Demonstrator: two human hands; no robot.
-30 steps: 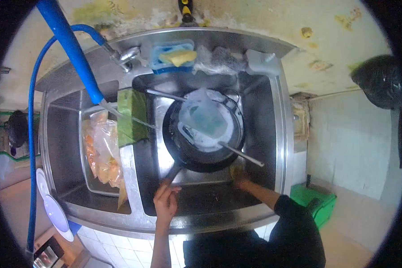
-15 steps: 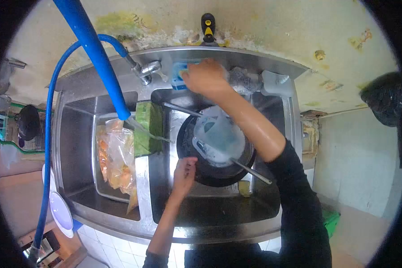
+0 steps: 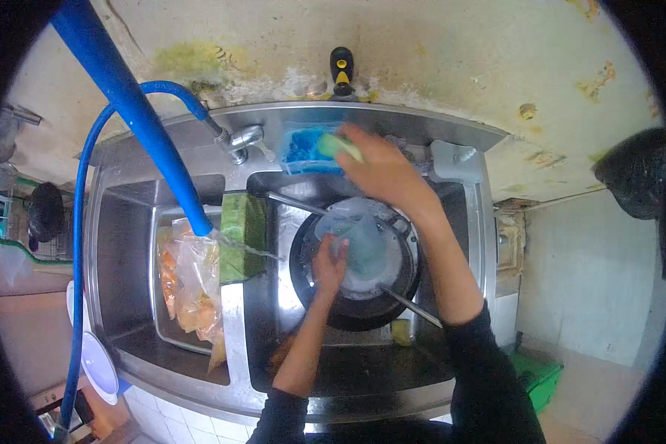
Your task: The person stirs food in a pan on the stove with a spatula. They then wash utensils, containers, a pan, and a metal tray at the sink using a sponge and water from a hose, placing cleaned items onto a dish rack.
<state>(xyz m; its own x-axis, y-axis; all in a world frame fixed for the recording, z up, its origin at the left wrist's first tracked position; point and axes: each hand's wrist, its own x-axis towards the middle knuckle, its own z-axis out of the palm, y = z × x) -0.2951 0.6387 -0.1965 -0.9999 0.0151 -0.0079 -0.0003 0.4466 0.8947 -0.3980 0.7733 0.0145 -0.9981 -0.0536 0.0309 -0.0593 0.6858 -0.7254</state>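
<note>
Currently, the right hand (image 3: 381, 169) is holding a sponge (image 3: 337, 146) by the edge of a blue tub (image 3: 303, 152), its blurred fingers pinching narrowly around it; the left hand (image 3: 328, 268) is resting at a cloudy plastic container (image 3: 368, 246), its fingers slightly parted and seemingly touching it, though I cannot tell whether they are gripping; the container is lying over a soapy pan (image 3: 344, 317) in the right basin (image 3: 377, 374); water (image 3: 253, 251) is running from a blue hose (image 3: 155, 148).
</note>
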